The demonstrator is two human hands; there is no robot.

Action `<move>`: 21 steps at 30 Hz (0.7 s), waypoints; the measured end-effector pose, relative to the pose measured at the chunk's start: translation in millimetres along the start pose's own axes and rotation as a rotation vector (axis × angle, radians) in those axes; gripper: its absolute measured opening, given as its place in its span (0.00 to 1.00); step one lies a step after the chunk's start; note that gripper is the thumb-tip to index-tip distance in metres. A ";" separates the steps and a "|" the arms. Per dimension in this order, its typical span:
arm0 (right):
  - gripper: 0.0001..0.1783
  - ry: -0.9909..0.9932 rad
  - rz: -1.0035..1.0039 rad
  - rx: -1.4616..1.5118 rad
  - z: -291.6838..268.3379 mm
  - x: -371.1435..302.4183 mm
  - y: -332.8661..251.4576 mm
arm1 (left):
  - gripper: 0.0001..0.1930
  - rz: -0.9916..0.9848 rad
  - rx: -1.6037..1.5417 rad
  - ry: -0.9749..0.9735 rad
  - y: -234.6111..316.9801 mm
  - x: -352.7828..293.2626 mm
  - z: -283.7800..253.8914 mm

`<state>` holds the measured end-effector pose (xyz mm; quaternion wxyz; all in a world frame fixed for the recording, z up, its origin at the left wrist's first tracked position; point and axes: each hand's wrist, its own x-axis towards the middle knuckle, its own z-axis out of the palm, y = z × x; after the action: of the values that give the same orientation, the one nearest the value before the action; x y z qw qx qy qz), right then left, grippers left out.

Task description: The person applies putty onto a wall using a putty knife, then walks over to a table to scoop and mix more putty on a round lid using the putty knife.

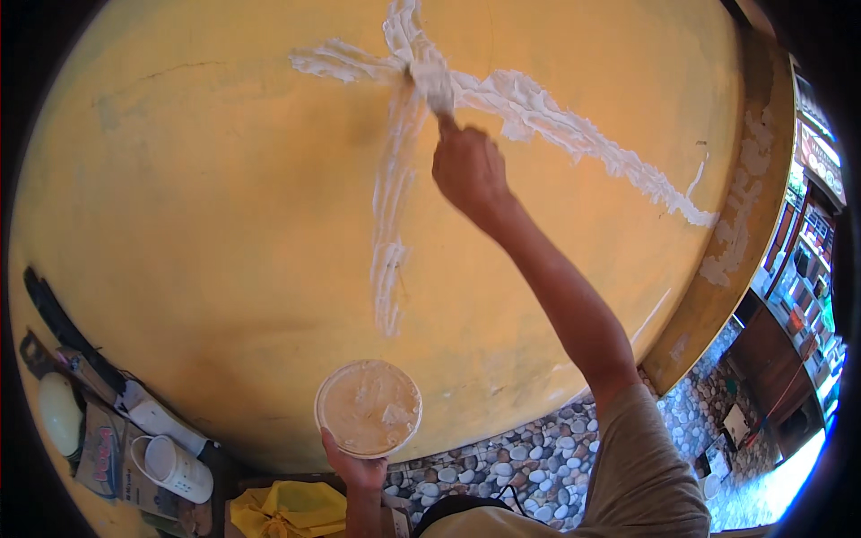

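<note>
My right hand [471,170] is raised to the yellow wall [251,197], closed round the handle of a putty knife [435,87]. Its blade lies against the wall where several strips of white filler [574,130] meet. These strips branch up, left, down and far to the right, with rough, ridged surfaces. Low in front of me, my left hand [357,464] grips a round tub [369,409] from beneath and the side. Pale filler fills the tub, its surface uneven, with a small lump toward the right.
At lower left are a white bucket [178,468], a handsaw [38,354] and a yellow plastic bag [289,511]. A patched wall edge [740,215] stands at right. Pebble-patterned flooring [538,457] runs below the wall. Cluttered shelves [803,260] are beyond the edge.
</note>
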<state>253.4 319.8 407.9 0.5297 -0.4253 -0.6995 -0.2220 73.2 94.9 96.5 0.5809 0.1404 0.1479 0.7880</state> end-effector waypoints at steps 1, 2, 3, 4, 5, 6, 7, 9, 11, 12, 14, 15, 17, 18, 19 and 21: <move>0.24 -0.053 -0.012 -0.024 5.6 -22.9 -0.8 | 0.33 0.002 -0.005 0.007 0.7 -1.7 -1.3; 0.26 -0.080 -0.048 -0.039 12.3 -49.7 1.5 | 0.33 -0.022 -0.035 -0.010 0.9 -2.2 -2.6; 0.28 -0.158 -0.034 0.033 5.7 -71.8 -3.1 | 0.33 -0.042 -0.064 -0.020 2.4 -2.5 -5.5; 0.27 -0.272 0.033 0.043 -1.9 -88.7 -4.4 | 0.33 -0.048 -0.066 -0.011 2.5 -0.2 -5.5; 0.27 -0.284 0.037 0.040 -3.0 -101.9 4.9 | 0.33 -0.023 -0.046 -0.018 0.3 3.0 -4.6; 0.26 -0.308 0.020 0.150 -1.7 -115.8 19.1 | 0.33 -0.001 -0.025 -0.019 -2.1 7.8 -3.2; 0.24 -0.359 0.011 0.271 -5.7 -137.0 25.7 | 0.32 0.004 -0.008 -0.016 -2.5 7.0 -5.9; 0.22 -0.349 -0.009 0.496 -22.0 -158.9 39.2 | 0.32 -0.020 -0.007 -0.012 -6.8 14.6 -5.7; 0.20 -0.532 0.091 0.507 -45.9 -174.9 42.6 | 0.32 -0.037 -0.026 -0.019 -5.9 17.7 -0.7; 0.18 -0.664 0.148 0.522 -58.8 -178.6 43.4 | 0.32 -0.045 -0.025 -0.033 -5.9 17.6 0.7; 0.14 -0.838 0.190 0.523 -72.3 -184.0 51.1 | 0.32 -0.051 -0.009 -0.031 -9.5 25.9 3.2; 0.14 -0.865 0.208 0.530 -76.1 -188.8 51.3 | 0.32 -0.060 -0.006 0.000 -12.2 24.9 3.4; 0.13 -1.021 0.192 0.430 -84.1 -194.4 46.8 | 0.32 -0.074 0.010 0.016 -15.7 26.5 3.8; 0.13 -1.090 0.162 0.371 -86.9 -195.5 42.4 | 0.32 -0.083 0.016 0.031 -16.7 27.5 0.6; 0.13 -1.100 0.181 0.365 -89.6 -203.7 46.5 | 0.32 -0.098 -0.001 0.015 -21.4 26.8 0.4; 0.16 -0.983 -0.145 0.489 -94.8 -219.9 56.0 | 0.31 -0.130 -0.018 0.000 -28.0 28.1 -1.8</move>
<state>369.1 198.7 227.9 0.2075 -0.2943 -0.9230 0.1356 88.9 129.5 85.2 0.6321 0.1253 0.1493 0.7500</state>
